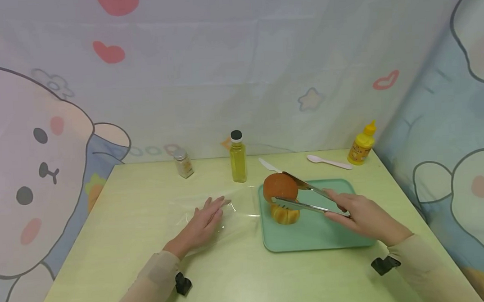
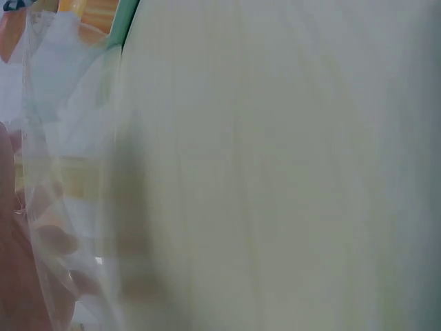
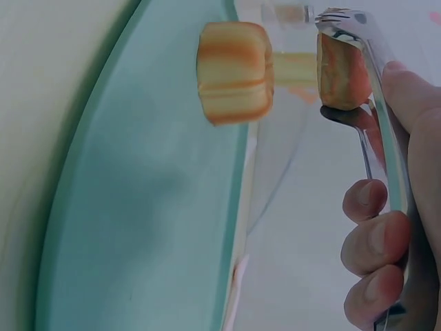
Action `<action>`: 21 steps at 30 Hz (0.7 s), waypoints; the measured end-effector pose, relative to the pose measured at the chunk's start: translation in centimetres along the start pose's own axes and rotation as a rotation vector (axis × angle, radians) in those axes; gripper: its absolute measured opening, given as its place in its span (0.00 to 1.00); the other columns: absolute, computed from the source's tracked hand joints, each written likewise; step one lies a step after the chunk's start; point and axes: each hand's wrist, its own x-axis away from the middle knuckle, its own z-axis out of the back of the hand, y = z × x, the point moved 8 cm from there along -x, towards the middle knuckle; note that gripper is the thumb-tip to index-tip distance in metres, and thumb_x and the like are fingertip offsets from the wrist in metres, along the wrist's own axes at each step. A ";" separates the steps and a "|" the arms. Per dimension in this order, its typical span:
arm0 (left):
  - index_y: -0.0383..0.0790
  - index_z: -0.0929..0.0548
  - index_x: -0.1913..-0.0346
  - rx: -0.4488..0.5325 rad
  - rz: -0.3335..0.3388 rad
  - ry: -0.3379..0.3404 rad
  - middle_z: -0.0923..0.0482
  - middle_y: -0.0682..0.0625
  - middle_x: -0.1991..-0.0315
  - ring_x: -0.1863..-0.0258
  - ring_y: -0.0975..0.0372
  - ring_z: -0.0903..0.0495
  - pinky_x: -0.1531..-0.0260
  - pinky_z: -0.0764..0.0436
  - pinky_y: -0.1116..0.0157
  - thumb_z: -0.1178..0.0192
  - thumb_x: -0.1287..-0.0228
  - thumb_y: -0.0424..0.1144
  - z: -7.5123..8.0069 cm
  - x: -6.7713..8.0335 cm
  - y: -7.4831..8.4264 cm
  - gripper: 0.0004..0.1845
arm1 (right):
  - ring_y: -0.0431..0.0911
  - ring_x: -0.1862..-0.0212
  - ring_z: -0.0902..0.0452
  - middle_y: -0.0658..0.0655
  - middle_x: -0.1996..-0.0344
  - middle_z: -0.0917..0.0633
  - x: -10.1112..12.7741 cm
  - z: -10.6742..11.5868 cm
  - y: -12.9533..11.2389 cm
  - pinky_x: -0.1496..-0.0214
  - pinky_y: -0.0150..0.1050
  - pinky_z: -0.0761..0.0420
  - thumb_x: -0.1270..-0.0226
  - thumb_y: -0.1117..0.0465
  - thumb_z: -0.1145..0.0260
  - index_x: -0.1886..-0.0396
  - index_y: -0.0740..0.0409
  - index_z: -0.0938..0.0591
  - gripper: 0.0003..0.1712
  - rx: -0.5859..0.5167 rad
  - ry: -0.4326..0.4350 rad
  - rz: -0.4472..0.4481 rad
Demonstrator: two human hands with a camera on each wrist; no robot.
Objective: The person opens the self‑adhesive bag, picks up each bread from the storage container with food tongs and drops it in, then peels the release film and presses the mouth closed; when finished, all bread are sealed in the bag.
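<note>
Steel tongs [image 1: 309, 197] in right hand [image 1: 360, 215]

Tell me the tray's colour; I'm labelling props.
The tray is mint green, clearest in the head view.

We can read no words or numbers anywhere. The yellow bottle [image 1: 361, 145] bears a label, too small for us to read.

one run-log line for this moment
right hand: grips tongs | tongs: clamp brown bun above tray | second bun: on tray | left hand: flat on clear film
</note>
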 end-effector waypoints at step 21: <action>0.57 0.36 0.18 0.001 -0.043 -0.008 0.45 0.41 0.17 0.18 0.34 0.58 0.32 0.64 0.20 0.60 0.11 0.47 -0.1 -0.3 0.9 0.26 | 0.31 0.75 0.37 0.37 0.77 0.30 -4.8 -4.5 -3.3 0.71 0.31 0.30 0.23 0.46 0.32 0.26 0.56 0.23 0.32 -0.038 -0.215 0.103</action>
